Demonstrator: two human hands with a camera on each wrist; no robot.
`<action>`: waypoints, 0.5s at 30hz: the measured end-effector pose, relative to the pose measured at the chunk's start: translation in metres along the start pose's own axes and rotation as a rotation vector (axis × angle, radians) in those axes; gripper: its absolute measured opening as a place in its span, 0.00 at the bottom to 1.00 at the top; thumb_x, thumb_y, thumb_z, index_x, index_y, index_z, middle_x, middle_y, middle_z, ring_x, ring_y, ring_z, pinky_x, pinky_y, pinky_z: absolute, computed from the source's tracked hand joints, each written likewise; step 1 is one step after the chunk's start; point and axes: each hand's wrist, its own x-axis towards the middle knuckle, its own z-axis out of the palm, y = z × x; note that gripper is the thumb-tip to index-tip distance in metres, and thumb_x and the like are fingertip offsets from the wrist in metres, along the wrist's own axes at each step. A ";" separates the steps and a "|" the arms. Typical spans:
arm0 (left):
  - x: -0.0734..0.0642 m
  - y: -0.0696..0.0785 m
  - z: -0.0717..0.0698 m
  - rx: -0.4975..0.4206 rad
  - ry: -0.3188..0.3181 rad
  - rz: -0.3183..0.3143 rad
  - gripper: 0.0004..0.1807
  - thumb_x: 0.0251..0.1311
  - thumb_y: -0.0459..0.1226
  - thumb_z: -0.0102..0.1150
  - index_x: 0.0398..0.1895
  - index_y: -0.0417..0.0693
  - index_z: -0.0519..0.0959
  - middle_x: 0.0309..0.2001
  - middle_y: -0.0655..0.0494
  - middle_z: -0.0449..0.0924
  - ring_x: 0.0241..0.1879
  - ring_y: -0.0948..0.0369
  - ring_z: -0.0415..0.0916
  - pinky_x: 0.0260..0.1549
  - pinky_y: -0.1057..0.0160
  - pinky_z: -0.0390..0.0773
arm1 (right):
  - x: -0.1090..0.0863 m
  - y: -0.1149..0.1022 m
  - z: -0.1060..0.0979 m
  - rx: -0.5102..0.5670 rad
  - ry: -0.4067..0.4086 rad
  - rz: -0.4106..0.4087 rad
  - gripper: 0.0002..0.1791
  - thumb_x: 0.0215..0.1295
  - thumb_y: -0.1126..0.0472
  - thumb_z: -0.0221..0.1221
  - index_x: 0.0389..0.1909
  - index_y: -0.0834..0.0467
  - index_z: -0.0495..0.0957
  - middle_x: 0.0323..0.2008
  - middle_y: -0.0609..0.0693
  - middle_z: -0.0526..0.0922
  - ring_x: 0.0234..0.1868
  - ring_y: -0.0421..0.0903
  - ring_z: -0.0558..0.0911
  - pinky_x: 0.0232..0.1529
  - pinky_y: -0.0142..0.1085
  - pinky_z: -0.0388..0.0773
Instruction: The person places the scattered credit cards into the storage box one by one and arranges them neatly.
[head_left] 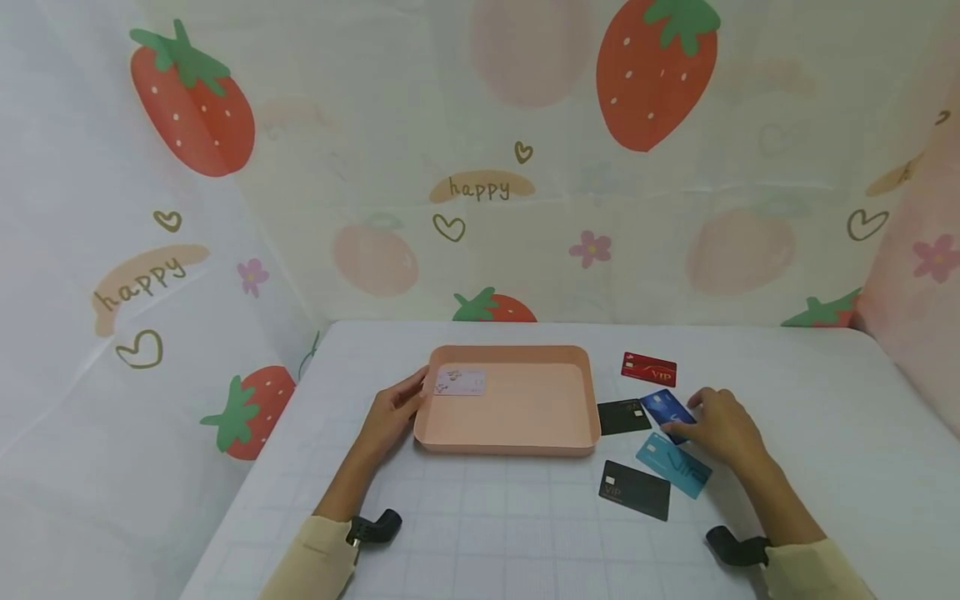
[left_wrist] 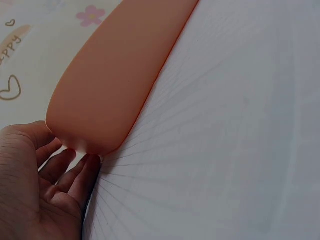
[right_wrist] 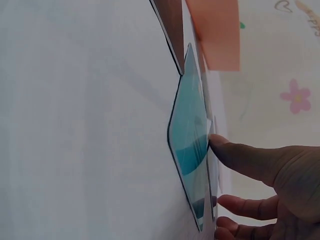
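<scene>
My left hand (head_left: 395,410) holds the left end of a shallow peach tray (head_left: 510,442); in the left wrist view the thumb is up at the rim and the fingers lie against the end wall. A pale patterned card (head_left: 460,382) lies inside the tray, toward its upper left. To the right of the tray, my right hand (head_left: 722,427) pinches a dark blue bank card (head_left: 666,406), thumb at its near edge and fingers at its far side. Just in front lies a light blue card (head_left: 675,465), which the right wrist view shows flat and close below the thumb.
A black card (head_left: 624,417) lies against the tray's right side, by the blue card's corner. Behind it is a red VIP card (head_left: 648,369); nearer the front lies a dark grey VIP card (head_left: 634,491). A strawberry-print curtain (head_left: 300,167) hangs behind the white table (head_left: 480,533).
</scene>
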 end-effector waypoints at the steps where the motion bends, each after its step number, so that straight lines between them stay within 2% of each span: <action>1: 0.000 0.000 0.000 0.003 -0.002 0.000 0.27 0.75 0.35 0.54 0.74 0.45 0.68 0.74 0.51 0.65 0.74 0.54 0.62 0.65 0.63 0.69 | 0.000 0.000 0.000 0.000 -0.003 -0.001 0.39 0.55 0.49 0.73 0.52 0.77 0.72 0.44 0.73 0.75 0.43 0.65 0.77 0.47 0.60 0.82; 6: 0.000 0.002 0.000 -0.003 -0.006 -0.014 0.27 0.75 0.35 0.54 0.75 0.46 0.67 0.75 0.51 0.64 0.74 0.54 0.61 0.66 0.62 0.68 | 0.001 0.001 -0.004 0.015 -0.026 -0.026 0.35 0.55 0.52 0.74 0.50 0.77 0.74 0.41 0.71 0.77 0.39 0.61 0.77 0.44 0.57 0.84; 8: 0.002 -0.002 0.000 -0.002 0.002 -0.011 0.27 0.75 0.37 0.55 0.74 0.48 0.68 0.74 0.53 0.65 0.74 0.55 0.62 0.66 0.62 0.69 | 0.000 0.001 -0.005 0.018 -0.030 -0.037 0.34 0.55 0.54 0.74 0.49 0.78 0.74 0.40 0.71 0.78 0.38 0.60 0.77 0.44 0.57 0.84; 15: 0.000 -0.002 0.001 0.021 0.015 -0.014 0.26 0.74 0.36 0.55 0.74 0.48 0.69 0.73 0.53 0.67 0.73 0.55 0.62 0.66 0.60 0.69 | 0.000 -0.001 -0.009 0.035 -0.052 -0.036 0.33 0.55 0.57 0.74 0.49 0.78 0.71 0.40 0.71 0.78 0.40 0.62 0.78 0.46 0.58 0.83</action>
